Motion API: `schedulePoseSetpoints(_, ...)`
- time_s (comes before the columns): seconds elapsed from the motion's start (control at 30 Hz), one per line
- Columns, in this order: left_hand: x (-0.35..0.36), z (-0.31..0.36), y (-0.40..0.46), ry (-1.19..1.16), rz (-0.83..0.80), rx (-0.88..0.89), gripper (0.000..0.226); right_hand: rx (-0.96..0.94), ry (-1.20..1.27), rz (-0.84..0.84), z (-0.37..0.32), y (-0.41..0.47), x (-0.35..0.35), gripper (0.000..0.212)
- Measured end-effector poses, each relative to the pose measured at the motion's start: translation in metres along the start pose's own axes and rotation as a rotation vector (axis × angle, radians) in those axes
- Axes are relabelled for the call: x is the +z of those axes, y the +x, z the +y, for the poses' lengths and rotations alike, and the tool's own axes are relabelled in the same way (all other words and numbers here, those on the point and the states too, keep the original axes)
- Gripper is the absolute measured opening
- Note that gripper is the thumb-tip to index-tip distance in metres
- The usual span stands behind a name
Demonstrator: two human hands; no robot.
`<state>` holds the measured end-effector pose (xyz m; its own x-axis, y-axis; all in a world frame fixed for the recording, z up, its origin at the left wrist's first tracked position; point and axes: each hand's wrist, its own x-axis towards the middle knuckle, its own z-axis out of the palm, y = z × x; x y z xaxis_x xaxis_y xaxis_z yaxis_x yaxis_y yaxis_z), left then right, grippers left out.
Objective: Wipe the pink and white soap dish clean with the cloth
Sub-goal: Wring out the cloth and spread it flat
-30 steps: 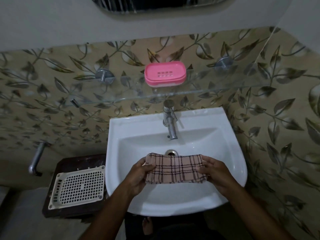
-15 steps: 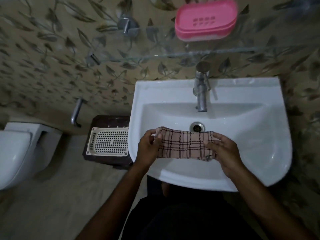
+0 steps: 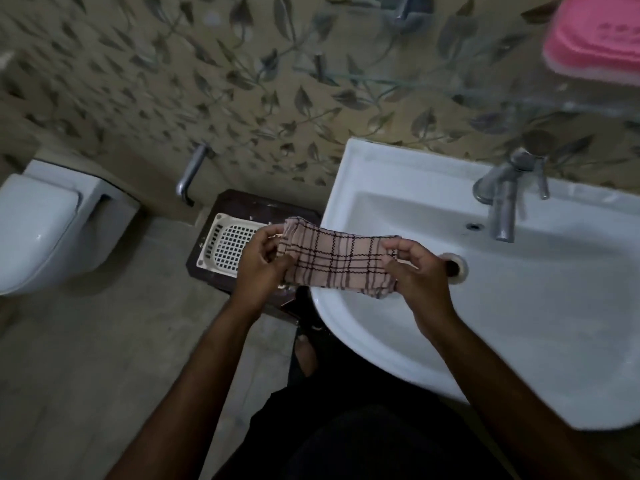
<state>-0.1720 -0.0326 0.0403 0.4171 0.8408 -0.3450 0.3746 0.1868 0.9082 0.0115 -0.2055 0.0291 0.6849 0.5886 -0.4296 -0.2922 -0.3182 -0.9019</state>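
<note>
Both hands, left point(image 3: 258, 263) and right point(image 3: 417, 271), pinch the folded cloth point(image 3: 337, 263) at centre frame. The soap dish point(image 3: 595, 43) sits far upper right on a glass shelf point(image 3: 485, 88). A careless swipe could likely knock it off.

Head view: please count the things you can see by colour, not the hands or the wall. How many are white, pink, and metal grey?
White: 3, sink, toilet, basket
Pink: 2, soap dish, cloth
Metal grey: 2, tap, wall pipe
Total: 7

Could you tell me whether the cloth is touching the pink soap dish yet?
Apart. The head view shows the cloth held in both hands over the sink's left rim, while the soap dish sits far off on the glass shelf.
</note>
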Motion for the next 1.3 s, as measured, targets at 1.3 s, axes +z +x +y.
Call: schedulePoseSetpoints(1.3, -0.149, -0.244, 0.238, 1.015, 0.039, 0.385, 0.048, -0.285, -1.208, -0.081, 0.189, 0.144, 0.312, 0.075)
